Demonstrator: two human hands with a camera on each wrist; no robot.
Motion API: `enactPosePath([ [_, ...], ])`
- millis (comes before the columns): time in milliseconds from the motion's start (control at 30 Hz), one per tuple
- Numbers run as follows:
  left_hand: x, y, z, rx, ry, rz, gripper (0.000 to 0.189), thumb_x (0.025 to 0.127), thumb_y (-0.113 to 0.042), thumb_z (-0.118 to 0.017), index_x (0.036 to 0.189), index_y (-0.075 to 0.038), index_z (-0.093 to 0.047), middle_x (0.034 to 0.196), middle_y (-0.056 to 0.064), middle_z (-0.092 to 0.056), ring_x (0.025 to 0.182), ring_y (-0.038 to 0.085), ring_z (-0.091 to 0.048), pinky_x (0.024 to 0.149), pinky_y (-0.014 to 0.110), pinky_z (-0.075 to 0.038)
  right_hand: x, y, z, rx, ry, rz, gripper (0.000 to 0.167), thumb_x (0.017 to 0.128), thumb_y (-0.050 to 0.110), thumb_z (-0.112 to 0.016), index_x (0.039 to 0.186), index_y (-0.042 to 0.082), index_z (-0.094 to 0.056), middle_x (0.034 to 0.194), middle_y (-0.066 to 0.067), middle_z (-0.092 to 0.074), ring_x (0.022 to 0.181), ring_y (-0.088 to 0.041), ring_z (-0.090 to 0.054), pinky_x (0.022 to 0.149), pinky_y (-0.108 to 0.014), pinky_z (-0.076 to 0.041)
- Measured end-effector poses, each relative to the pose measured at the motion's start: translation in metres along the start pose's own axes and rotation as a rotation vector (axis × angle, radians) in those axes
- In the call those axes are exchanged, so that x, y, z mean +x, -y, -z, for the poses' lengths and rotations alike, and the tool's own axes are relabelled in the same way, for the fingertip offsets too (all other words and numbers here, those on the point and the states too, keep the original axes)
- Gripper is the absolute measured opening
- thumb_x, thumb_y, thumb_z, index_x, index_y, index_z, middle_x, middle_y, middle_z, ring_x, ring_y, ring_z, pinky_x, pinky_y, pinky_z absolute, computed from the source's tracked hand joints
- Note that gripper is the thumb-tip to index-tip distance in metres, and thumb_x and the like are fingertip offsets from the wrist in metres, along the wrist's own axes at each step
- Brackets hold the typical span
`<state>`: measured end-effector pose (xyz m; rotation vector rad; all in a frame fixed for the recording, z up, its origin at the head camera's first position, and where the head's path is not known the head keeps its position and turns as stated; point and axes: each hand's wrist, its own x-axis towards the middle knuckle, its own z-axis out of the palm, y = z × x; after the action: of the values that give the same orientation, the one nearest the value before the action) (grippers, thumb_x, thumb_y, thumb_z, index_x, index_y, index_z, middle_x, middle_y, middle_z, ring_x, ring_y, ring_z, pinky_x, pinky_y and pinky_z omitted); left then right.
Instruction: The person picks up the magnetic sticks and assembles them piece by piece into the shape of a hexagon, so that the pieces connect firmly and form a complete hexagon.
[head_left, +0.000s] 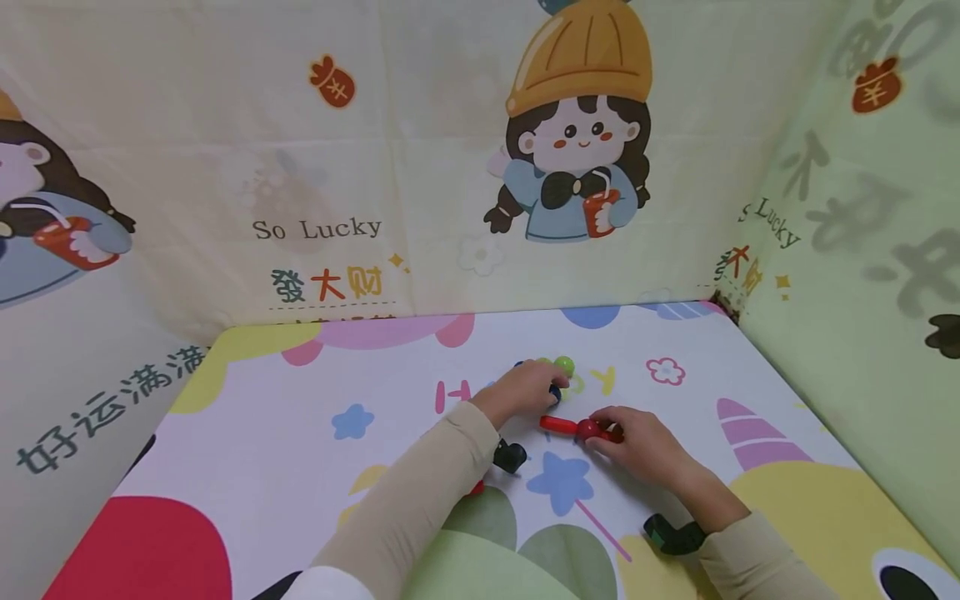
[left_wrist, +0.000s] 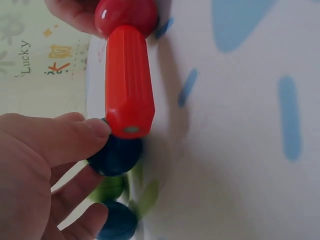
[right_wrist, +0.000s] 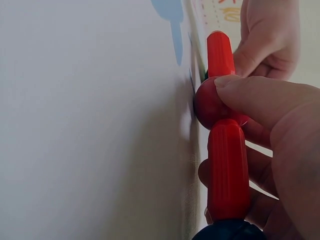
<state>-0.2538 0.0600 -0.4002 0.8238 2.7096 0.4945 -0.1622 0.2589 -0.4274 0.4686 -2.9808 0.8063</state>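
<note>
My right hand [head_left: 637, 437] pinches a red ball [right_wrist: 210, 102] with thumb and fingers. The ball joins two ridged red rods [left_wrist: 130, 82] into one straight piece, and a dark blue ball [right_wrist: 230, 232] shows at the near rod's end. My left hand [head_left: 525, 387] pinches another dark blue ball [left_wrist: 117, 155] between thumb and finger, right at the far rod's tip. Beyond it, a second blue ball [left_wrist: 117, 221] and a green piece [left_wrist: 107, 190] lie by the left fingers. A bright green ball [head_left: 564, 365] sits just past that hand.
The table has a printed cartoon cover [head_left: 285, 475]. A red piece [head_left: 476, 488] is partly hidden under the left sleeve [head_left: 420, 492]. Dark devices sit at the left wrist [head_left: 510, 456] and right wrist [head_left: 671, 533]. Printed cloth [head_left: 435, 167] stands behind and at both sides.
</note>
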Motion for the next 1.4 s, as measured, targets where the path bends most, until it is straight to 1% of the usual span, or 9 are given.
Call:
enactPosePath([
  [233, -0.011, 0.01, 0.006, 0.036, 0.023, -0.001, 0.035, 0.097, -0.013, -0.067, 0.132, -0.014, -0.066, 0.126, 0.0, -0.065, 0.116, 0.017, -0.055, 0.102, 0.028, -0.044, 0.0, 0.001, 0.0, 0.009, 0.015, -0.018, 0.035, 0.085, 0.022, -0.081, 0.115, 0.007, -0.071, 0.095, 0.002, -0.067, 0.082, -0.015, -0.056, 0.073, -0.033, -0.052],
  [400, -0.02, 0.02, 0.005, 0.057, 0.037, 0.005, 0.035, 0.096, -0.017, -0.069, 0.131, -0.014, -0.067, 0.128, 0.001, -0.064, 0.113, 0.018, -0.055, 0.1, 0.031, -0.046, 0.001, 0.0, -0.001, 0.014, 0.025, -0.031, 0.035, 0.085, 0.021, -0.08, 0.116, 0.007, -0.07, 0.096, 0.002, -0.066, 0.082, -0.015, -0.056, 0.073, -0.031, -0.052],
  [667, -0.033, 0.033, 0.001, -0.045, 0.053, 0.06, 0.039, 0.096, -0.021, -0.069, 0.135, -0.022, -0.064, 0.132, 0.001, -0.06, 0.122, 0.022, -0.052, 0.1, 0.039, -0.047, 0.001, 0.0, -0.002, 0.012, 0.023, -0.022, 0.034, 0.085, 0.02, -0.081, 0.115, 0.007, -0.07, 0.096, 0.003, -0.066, 0.083, -0.015, -0.056, 0.072, -0.031, -0.052],
  [767, -0.038, 0.034, 0.001, -0.078, 0.052, 0.062, 0.039, 0.095, -0.021, -0.07, 0.134, -0.022, -0.065, 0.13, 0.001, -0.06, 0.121, 0.022, -0.052, 0.1, 0.038, -0.047, 0.001, 0.001, -0.002, 0.014, 0.023, -0.029, 0.034, 0.085, 0.02, -0.081, 0.115, 0.007, -0.07, 0.095, 0.003, -0.066, 0.082, -0.015, -0.056, 0.072, -0.032, -0.052],
  [1000, -0.047, 0.034, -0.006, -0.09, 0.037, 0.05, 0.037, 0.092, -0.022, -0.075, 0.129, -0.023, -0.069, 0.127, 0.003, -0.057, 0.118, 0.02, -0.051, 0.096, 0.033, -0.049, 0.001, 0.002, -0.004, 0.031, 0.029, -0.069, 0.033, 0.085, 0.019, -0.081, 0.114, 0.008, -0.07, 0.093, 0.003, -0.065, 0.081, -0.015, -0.055, 0.072, -0.031, -0.052],
  [1100, -0.05, 0.035, -0.009, -0.071, 0.039, 0.031, 0.037, 0.092, -0.021, -0.074, 0.129, -0.024, -0.069, 0.129, 0.004, -0.056, 0.119, 0.019, -0.05, 0.095, 0.031, -0.05, 0.0, 0.002, -0.005, 0.032, 0.026, -0.068, 0.033, 0.085, 0.019, -0.081, 0.114, 0.008, -0.07, 0.093, 0.003, -0.065, 0.081, -0.015, -0.055, 0.072, -0.03, -0.052],
  [1233, -0.052, 0.035, -0.008, -0.022, 0.059, 0.02, 0.041, 0.094, -0.019, -0.071, 0.134, -0.026, -0.066, 0.136, 0.006, -0.054, 0.124, 0.021, -0.049, 0.099, 0.034, -0.048, 0.001, 0.003, -0.005, 0.028, 0.021, -0.065, 0.033, 0.085, 0.019, -0.081, 0.114, 0.008, -0.07, 0.093, 0.003, -0.065, 0.081, -0.015, -0.055, 0.072, -0.031, -0.052],
  [1333, -0.053, 0.033, -0.007, -0.05, 0.053, 0.042, 0.044, 0.093, -0.017, -0.072, 0.136, -0.023, -0.063, 0.137, 0.006, -0.054, 0.124, 0.022, -0.049, 0.099, 0.036, -0.048, 0.001, 0.004, -0.004, 0.024, 0.02, -0.067, 0.033, 0.085, 0.019, -0.081, 0.114, 0.008, -0.07, 0.094, 0.003, -0.065, 0.081, -0.016, -0.055, 0.073, -0.031, -0.052],
  [1400, -0.052, 0.032, -0.007, -0.086, 0.04, 0.049, 0.044, 0.092, -0.017, -0.074, 0.134, -0.018, -0.063, 0.13, 0.004, -0.058, 0.118, 0.02, -0.052, 0.096, 0.034, -0.05, 0.002, 0.004, -0.004, 0.022, 0.02, -0.066, 0.033, 0.085, 0.019, -0.081, 0.114, 0.008, -0.07, 0.094, 0.002, -0.065, 0.082, -0.016, -0.055, 0.073, -0.031, -0.052],
])
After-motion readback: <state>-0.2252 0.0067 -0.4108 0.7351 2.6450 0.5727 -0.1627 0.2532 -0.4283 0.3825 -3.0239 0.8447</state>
